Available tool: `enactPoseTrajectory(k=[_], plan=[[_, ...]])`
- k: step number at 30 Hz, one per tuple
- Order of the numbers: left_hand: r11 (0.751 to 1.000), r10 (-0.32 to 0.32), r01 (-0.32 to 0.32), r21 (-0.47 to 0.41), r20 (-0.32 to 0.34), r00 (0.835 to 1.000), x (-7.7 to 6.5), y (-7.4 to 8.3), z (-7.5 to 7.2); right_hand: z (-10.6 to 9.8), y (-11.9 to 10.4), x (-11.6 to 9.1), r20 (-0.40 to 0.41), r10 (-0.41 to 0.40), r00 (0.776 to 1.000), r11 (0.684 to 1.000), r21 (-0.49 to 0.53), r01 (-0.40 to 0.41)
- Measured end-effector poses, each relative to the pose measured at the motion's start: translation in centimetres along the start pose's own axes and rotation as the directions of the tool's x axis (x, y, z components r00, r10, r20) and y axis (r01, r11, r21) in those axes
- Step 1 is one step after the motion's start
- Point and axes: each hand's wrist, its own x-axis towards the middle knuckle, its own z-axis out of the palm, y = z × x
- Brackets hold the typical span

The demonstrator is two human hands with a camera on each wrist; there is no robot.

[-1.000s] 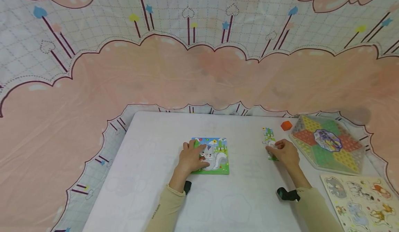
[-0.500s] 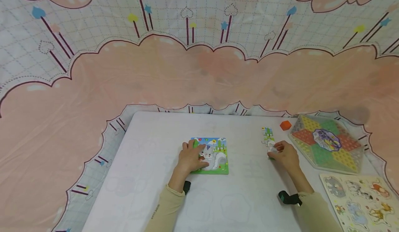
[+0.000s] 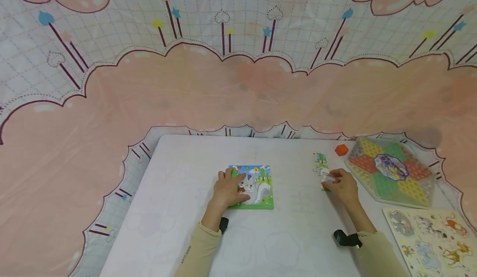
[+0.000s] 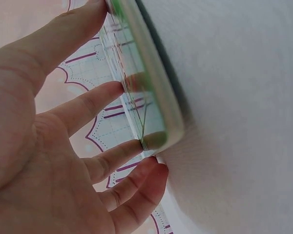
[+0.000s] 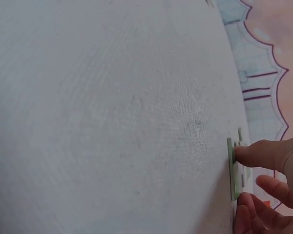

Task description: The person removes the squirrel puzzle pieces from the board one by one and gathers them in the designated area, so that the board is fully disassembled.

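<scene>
My left hand [image 3: 225,188] rests on the left part of a square jigsaw puzzle [image 3: 263,194] with a grey squirrel picture, its fingers spread. In the left wrist view, the fingertips of my left hand [image 4: 73,141] touch the puzzle's glossy top [image 4: 141,112], and the outer fingers reach past its edge. Further right, a short column of puzzle pieces [image 3: 320,159] with trees and white-grey parts lies on the table. My right hand [image 3: 344,186] pinches a piece at the column's near end between thumb and fingers, close to the tabletop; the fingers partly cover it.
An orange block [image 3: 341,150] lies beyond my right hand. Beside it is a clear hexagonal box [image 3: 391,173] with coloured patterned sections. A wooden animal board [image 3: 432,242] lies at the near right. The white table [image 3: 283,239] ends at a patterned cloth backdrop [image 3: 261,90].
My right thumb and fingers have shifted slightly right and nearer along the column. My left hand and the squirrel puzzle stay in place.
</scene>
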Motion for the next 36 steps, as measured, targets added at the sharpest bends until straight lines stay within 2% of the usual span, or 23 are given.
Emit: enactPoseTrajectory(k=[15,24,36], plan=[[1.000,0.001,-0.001,-0.001,0.010,1.000,0.21,0.19,0.22,-0.38,-0.02,-0.38,0.023,0.034,0.999,0.999,0.036,-0.035],[1.000,-0.004,0.004,-0.013,0.008,1.000,-0.01,-0.06,0.17,-0.10,0.07,-0.38,0.016,0.042,0.999,0.997,0.067,-0.043],[1.000,0.016,-0.016,-0.007,-0.002,1.000,-0.17,-0.22,-0.07,0.40,0.47,-0.31,-0.011,0.030,0.999,0.998,0.054,-0.030]])
